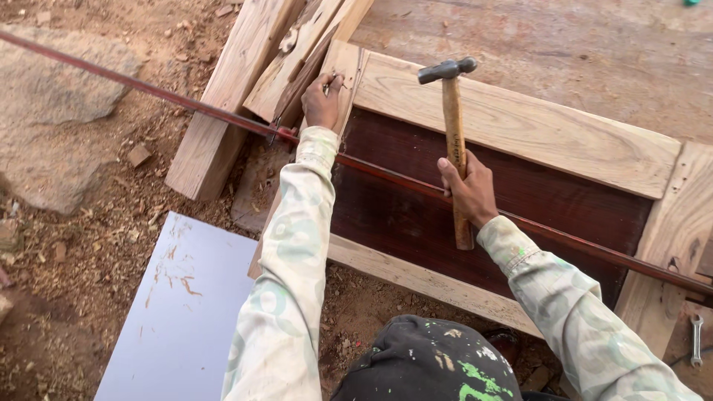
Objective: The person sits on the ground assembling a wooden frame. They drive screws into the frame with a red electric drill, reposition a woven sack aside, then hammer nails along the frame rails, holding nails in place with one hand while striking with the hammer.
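Hammer point(453, 126) raised over wooden frame point(512, 122) corner.
Your right hand point(468, 189) grips the handle; your left hand point(323, 100) pinches something small, likely a nail, there. A glancing blow could strike your fingers.

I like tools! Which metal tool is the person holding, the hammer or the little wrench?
The wooden-handled hammer with the dark metal head, gripped in the right hand. The small silver wrench lies untouched on the ground at the right edge.
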The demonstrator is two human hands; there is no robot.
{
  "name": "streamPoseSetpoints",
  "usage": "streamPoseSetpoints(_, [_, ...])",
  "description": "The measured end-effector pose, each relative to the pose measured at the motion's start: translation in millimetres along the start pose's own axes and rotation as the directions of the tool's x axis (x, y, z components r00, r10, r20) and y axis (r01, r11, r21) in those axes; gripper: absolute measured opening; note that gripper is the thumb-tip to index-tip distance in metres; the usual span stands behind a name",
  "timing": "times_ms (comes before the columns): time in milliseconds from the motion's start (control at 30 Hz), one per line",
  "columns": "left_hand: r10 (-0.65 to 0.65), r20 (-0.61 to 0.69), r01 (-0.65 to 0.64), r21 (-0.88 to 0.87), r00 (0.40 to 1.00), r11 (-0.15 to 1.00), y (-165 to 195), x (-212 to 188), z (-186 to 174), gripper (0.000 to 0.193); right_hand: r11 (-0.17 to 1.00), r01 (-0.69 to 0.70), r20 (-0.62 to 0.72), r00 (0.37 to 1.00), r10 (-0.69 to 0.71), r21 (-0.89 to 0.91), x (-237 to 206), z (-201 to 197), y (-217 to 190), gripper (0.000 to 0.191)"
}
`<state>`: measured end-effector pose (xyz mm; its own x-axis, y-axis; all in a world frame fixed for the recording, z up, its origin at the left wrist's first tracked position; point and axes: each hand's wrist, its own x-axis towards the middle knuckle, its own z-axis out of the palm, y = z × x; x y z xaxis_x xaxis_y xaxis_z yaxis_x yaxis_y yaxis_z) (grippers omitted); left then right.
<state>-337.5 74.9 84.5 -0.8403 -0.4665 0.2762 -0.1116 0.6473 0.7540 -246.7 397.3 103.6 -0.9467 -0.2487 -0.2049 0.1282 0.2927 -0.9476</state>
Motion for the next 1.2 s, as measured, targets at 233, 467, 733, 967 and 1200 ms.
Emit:
streamPoseSetpoints(233, [0.123,0.005,-0.123,0.073,0.992,0.99,9.6,-5.3,0.2,0.015,0.992,0.059,0.007,0.998,-0.058,-0.109,-2.1,-0.4,-2.8,0.042])
streamPoseSetpoints(467, [-0.025,0.056,0.017,0.136,0.998,0.991,11.5,-6.8,3.9,0.014,0.951,0.245,0.162,0.963,-0.216,-0.188,-9.2,0.4,-28.8,0.022])
streamPoseSetpoints(733, [-0.074,0.079,0.065,0.111,0.994,0.992,4.5,-6.0,7.1,0.014,0.789,0.526,0.164,0.85,-0.5,-0.319,31.8,8.3,-85.3,0.031])
streamPoseSetpoints(967, [-0.155,0.111,0.145,0.093,0.982,0.985,2.5,-2.6,6.9,0.012,0.781,0.38,0.24,0.924,-0.298,-0.496,73.4,29.7,-58.1,0.037])
streamPoseSetpoints(1200, [-0.17,0.08,0.163,0.09,0.982,0.983,0.0,-5.4,10.6,0.015,0.708,0.436,0.232,0.899,-0.371,-0.556,56.4,25.4,-64.6,0.037])
